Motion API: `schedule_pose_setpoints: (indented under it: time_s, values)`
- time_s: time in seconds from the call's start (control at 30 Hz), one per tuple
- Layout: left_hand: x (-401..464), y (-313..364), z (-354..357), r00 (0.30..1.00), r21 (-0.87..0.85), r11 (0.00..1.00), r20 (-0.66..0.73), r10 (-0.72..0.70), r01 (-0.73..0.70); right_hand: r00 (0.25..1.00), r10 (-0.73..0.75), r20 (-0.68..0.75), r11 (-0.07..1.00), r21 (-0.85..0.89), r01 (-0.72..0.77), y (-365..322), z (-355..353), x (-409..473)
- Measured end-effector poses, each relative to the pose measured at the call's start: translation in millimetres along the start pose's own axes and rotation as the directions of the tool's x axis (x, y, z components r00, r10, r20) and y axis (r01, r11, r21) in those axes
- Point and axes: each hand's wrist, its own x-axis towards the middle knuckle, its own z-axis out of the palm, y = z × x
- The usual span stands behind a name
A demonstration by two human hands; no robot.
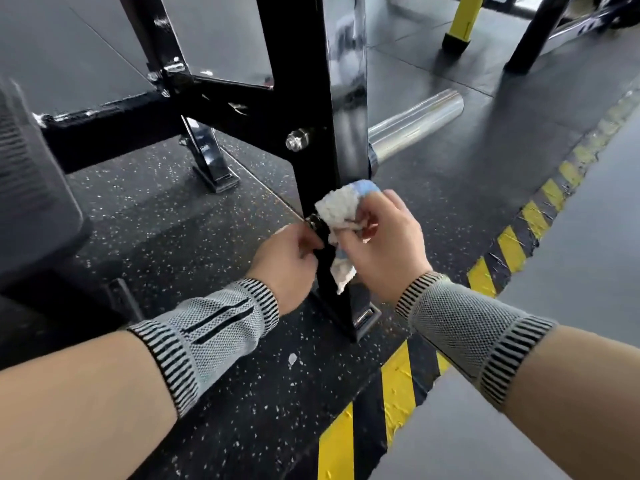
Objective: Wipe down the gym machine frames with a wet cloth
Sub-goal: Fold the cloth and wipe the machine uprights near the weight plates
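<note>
2 hands: right (384,237) grips 1 cloth (337,209), left (287,258) pinches 1 frame post (311,98).

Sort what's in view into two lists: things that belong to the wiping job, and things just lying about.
Part of the job:
- white and blue cloth, gripped by the right hand
- black upright frame post, cloth pressed against it
- left hand, at the post's left edge

Just lying about:
- chrome weight sleeve
- yellow post
- yellow and black floor stripes

We cannot see the left hand (287,258) fingertips behind the post (311,98). The cloth (341,213) is partly covered by the right hand (384,244). The post top is cut off.
</note>
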Motion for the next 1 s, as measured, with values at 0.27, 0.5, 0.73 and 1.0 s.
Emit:
schedule_pose_setpoints:
  time_s: [0.27,0.5,0.73,1.0]
  values:
    - [5,-21,16,0.992,0.143,0.990,0.127,-0.022,0.004,0.910,0.201,0.363,0.952,-0.291,-0.094,62,18,-46]
    - [7,-42,37,0.935,0.249,0.960,0.289,-0.203,0.131,0.580,0.657,0.482,0.728,-0.607,-0.320,66,35,-54]
    - [-5,-49,57,0.510,-0.015,0.671,0.662,-0.549,0.741,0.655,0.470,0.592,0.880,-0.250,-0.405,39,27,-65]
    - [21,-42,68,0.781,-0.568,0.595,0.148,-0.606,0.569,0.829,0.393,0.399,0.912,-0.285,-0.296,40,17,-56]
